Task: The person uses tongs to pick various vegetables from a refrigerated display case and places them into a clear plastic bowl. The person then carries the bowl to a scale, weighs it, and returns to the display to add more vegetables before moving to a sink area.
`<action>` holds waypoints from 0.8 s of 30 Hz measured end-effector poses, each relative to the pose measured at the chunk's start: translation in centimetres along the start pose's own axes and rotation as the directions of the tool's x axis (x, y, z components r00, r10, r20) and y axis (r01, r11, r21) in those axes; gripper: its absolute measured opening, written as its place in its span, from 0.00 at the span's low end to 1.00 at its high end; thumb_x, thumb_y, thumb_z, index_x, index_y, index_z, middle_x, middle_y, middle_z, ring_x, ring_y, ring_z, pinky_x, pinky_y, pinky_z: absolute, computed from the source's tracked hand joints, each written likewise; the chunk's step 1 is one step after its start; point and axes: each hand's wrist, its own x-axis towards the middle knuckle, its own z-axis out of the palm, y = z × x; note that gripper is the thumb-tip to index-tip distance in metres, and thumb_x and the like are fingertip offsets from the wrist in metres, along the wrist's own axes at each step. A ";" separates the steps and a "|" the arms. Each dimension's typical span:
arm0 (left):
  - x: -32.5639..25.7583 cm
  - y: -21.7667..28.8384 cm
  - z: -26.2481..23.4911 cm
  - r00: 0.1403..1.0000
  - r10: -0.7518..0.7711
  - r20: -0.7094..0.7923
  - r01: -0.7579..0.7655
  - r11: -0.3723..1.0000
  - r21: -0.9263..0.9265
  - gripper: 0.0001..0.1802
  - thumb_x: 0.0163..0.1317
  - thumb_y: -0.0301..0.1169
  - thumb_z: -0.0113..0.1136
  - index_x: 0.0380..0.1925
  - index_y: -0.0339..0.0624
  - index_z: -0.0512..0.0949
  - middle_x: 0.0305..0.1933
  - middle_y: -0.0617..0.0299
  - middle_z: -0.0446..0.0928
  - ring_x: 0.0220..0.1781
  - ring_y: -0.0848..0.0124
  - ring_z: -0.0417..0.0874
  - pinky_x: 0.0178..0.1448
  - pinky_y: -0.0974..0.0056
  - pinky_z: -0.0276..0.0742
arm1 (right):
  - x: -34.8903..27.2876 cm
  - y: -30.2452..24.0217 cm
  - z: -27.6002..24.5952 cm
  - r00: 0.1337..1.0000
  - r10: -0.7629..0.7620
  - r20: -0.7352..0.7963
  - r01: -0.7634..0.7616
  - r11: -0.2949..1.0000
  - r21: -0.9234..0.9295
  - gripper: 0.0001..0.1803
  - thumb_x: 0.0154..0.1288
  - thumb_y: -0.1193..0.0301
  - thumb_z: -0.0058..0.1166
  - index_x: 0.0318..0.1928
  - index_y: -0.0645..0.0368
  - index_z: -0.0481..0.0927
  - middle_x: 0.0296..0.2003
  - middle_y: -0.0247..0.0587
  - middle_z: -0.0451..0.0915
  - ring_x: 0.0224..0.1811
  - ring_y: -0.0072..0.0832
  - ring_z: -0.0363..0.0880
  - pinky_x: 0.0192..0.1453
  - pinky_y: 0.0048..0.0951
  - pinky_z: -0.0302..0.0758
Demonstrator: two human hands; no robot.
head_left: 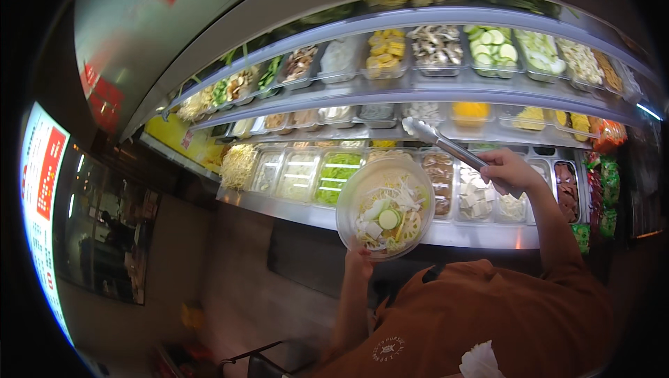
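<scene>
Fingers, right hand point(507, 171): wrapped around the handle end of metal tongs point(446, 143).
Tongs axis: slanting up-left, tips over the middle shelf trays point(380, 114).
Fingers, left hand point(361, 261): gripping the clear bowl point(385, 205) from below.

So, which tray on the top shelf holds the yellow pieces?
The tray of yellow pieces near the middle of the top shelf, just left of the mushroom tray; the other trays hold brown, green or pale food.

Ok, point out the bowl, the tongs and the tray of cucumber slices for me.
bowl point(362, 200): head view, on its clear left rim.
tongs point(446, 143): head view, middle of the metal arms.
tray of cucumber slices point(493, 47): head view, on the slices, top shelf.
</scene>
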 end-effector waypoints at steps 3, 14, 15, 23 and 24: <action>-1.1 5.2 -5.8 0.996 0.043 -0.078 -0.042 0.999 0.012 0.53 0.51 0.13 0.40 0.81 0.53 0.50 0.72 0.42 0.65 0.66 0.41 0.78 0.54 0.35 0.89 | 6.1 -1.5 7.9 1.000 -0.017 -0.007 0.017 1.000 0.010 0.27 0.75 0.71 0.56 0.71 0.63 0.72 0.28 0.34 0.80 0.13 0.18 0.72 0.15 0.21 0.68; -3.0 23.5 -23.7 0.967 0.220 -0.131 -0.205 0.972 0.119 0.52 0.53 0.10 0.42 0.81 0.52 0.51 0.62 0.47 0.73 0.46 0.53 0.86 0.29 0.57 0.88 | 28.4 -9.9 32.2 0.981 -0.150 -0.124 0.140 0.987 -0.084 0.12 0.77 0.64 0.55 0.47 0.62 0.80 0.27 0.36 0.81 0.13 0.21 0.76 0.14 0.24 0.69; -2.4 24.9 -24.7 0.967 0.221 -0.126 -0.205 0.971 0.125 0.52 0.52 0.10 0.43 0.81 0.51 0.51 0.62 0.47 0.73 0.45 0.53 0.86 0.29 0.58 0.88 | 30.5 -10.9 33.6 0.975 -0.155 -0.162 0.143 0.986 -0.085 0.13 0.77 0.64 0.55 0.45 0.63 0.81 0.27 0.37 0.81 0.13 0.22 0.76 0.14 0.25 0.70; 5.7 37.4 -27.0 0.974 0.213 -0.083 -0.203 0.973 0.111 0.52 0.49 0.11 0.45 0.79 0.51 0.53 0.60 0.49 0.74 0.42 0.55 0.86 0.28 0.59 0.87 | 48.5 -20.5 36.8 0.953 -0.148 -0.265 0.053 0.941 -0.335 0.16 0.75 0.63 0.57 0.37 0.66 0.83 0.27 0.43 0.84 0.16 0.26 0.80 0.16 0.29 0.75; 6.9 39.1 -27.3 0.974 0.208 -0.086 -0.197 0.973 0.122 0.52 0.48 0.11 0.45 0.79 0.51 0.54 0.60 0.49 0.74 0.43 0.54 0.86 0.28 0.59 0.87 | 50.6 -21.1 37.0 0.946 -0.139 -0.292 0.027 0.934 -0.357 0.16 0.75 0.63 0.57 0.38 0.66 0.83 0.27 0.44 0.85 0.17 0.26 0.80 0.16 0.29 0.75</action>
